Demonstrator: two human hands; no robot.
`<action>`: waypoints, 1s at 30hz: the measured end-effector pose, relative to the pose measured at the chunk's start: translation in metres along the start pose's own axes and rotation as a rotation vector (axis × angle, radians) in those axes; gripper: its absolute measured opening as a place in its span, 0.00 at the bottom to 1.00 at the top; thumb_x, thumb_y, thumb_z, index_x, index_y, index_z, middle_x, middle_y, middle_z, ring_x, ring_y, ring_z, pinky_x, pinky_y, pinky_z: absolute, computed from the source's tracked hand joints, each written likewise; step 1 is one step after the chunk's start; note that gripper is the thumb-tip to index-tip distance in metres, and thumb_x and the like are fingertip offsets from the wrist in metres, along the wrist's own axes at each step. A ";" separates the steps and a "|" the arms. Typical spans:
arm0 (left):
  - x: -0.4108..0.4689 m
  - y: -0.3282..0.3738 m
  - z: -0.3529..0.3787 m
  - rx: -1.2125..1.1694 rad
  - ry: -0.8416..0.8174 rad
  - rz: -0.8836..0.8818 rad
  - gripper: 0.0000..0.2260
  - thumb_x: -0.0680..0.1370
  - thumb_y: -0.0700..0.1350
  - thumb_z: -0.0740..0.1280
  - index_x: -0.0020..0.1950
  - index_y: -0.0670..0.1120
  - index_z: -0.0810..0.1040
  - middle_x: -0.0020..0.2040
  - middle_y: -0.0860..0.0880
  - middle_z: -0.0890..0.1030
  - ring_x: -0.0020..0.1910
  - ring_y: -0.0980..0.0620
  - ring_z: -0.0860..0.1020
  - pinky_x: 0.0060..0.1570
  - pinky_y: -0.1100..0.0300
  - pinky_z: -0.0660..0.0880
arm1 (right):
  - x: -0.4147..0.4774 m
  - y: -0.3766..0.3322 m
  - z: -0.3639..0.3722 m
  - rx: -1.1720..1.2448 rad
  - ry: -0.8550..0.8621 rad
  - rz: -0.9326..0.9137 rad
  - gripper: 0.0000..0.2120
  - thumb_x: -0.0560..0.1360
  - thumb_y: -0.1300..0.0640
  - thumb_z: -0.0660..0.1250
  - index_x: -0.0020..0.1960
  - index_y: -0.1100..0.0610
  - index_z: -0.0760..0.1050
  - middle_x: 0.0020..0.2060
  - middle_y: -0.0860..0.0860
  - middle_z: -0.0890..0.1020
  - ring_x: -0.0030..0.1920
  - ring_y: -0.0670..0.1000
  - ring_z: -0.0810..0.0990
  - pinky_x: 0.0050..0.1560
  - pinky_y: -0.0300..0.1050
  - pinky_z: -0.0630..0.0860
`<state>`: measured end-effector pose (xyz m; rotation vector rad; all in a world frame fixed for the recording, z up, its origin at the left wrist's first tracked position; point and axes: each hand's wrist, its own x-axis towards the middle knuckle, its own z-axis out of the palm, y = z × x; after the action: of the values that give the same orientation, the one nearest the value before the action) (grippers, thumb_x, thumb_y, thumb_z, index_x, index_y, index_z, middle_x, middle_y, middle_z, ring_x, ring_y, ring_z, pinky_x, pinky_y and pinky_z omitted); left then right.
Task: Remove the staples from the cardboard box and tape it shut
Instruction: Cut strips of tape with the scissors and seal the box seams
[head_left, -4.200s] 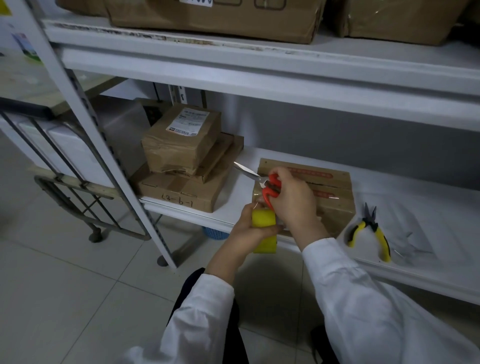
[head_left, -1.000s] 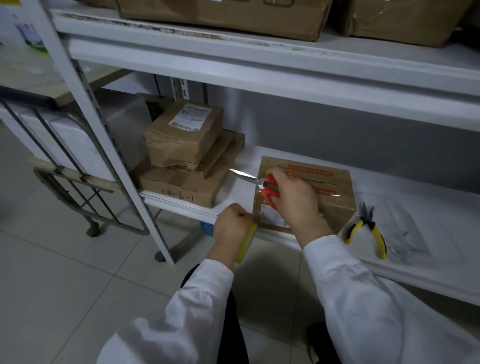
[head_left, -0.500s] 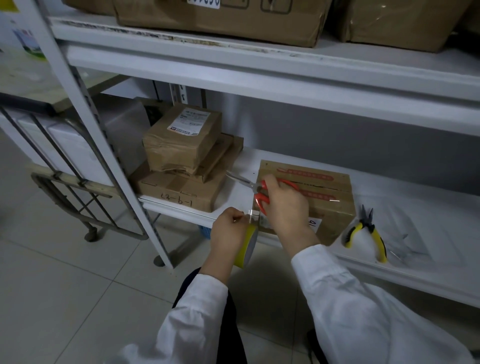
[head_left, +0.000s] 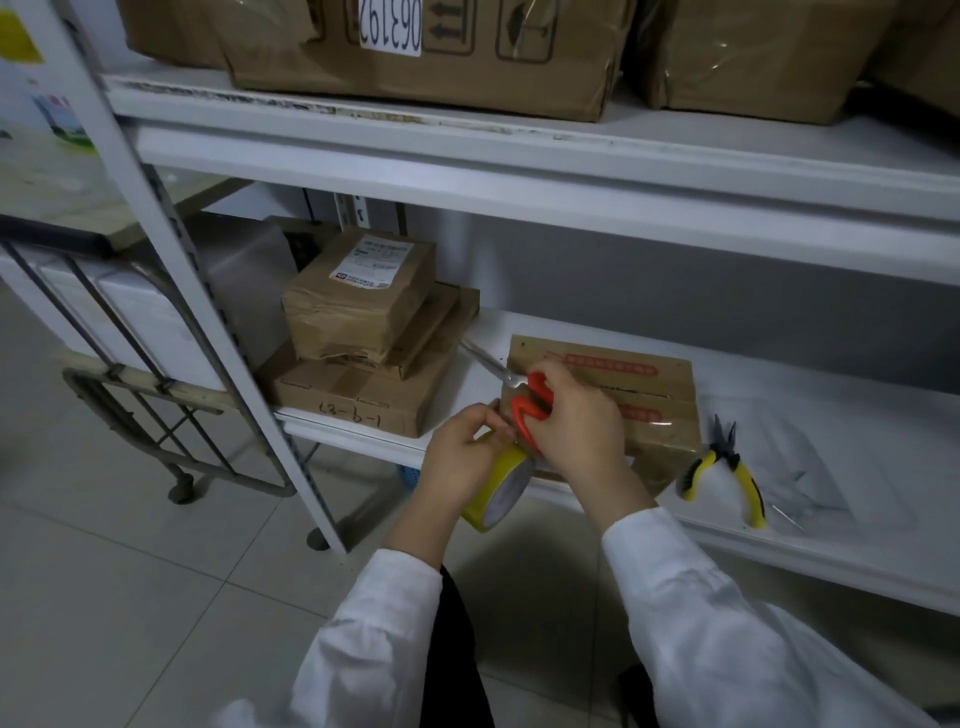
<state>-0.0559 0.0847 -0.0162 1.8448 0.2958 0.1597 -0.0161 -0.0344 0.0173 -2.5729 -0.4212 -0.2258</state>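
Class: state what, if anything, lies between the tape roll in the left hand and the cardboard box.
The right hand, gripping the red scissors, sits between the tape roll in the left hand and the cardboard box, at the box's near left corner. Nothing else visible intervenes; the pliers lie to its right.

One camera, on your head. Looks forward and down, close over your left hand and right hand near middle. Shelf rack fills 12 o'clock. Floor at 8 o'clock.
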 end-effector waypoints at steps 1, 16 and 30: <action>-0.002 -0.002 -0.003 -0.021 0.006 -0.001 0.10 0.75 0.40 0.67 0.35 0.51 0.76 0.40 0.53 0.79 0.48 0.50 0.78 0.53 0.57 0.73 | -0.007 0.001 0.000 0.004 0.011 -0.013 0.15 0.74 0.49 0.67 0.60 0.48 0.70 0.45 0.50 0.82 0.45 0.55 0.82 0.45 0.46 0.77; -0.003 -0.014 0.005 -0.046 -0.026 -0.030 0.12 0.76 0.42 0.68 0.32 0.52 0.75 0.43 0.51 0.81 0.53 0.50 0.79 0.59 0.51 0.73 | -0.015 0.014 -0.019 0.170 0.077 0.110 0.20 0.73 0.51 0.70 0.63 0.48 0.71 0.47 0.47 0.80 0.47 0.50 0.79 0.49 0.46 0.77; 0.011 0.007 0.012 -0.112 -0.205 -0.082 0.14 0.76 0.41 0.68 0.31 0.52 0.74 0.44 0.51 0.80 0.51 0.47 0.77 0.58 0.52 0.72 | 0.009 0.118 -0.058 0.741 0.397 0.726 0.28 0.69 0.46 0.73 0.64 0.55 0.70 0.59 0.53 0.77 0.60 0.55 0.76 0.65 0.53 0.71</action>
<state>-0.0409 0.0745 -0.0134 1.7192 0.2146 -0.0683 0.0277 -0.1581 0.0134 -1.7378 0.4956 -0.2435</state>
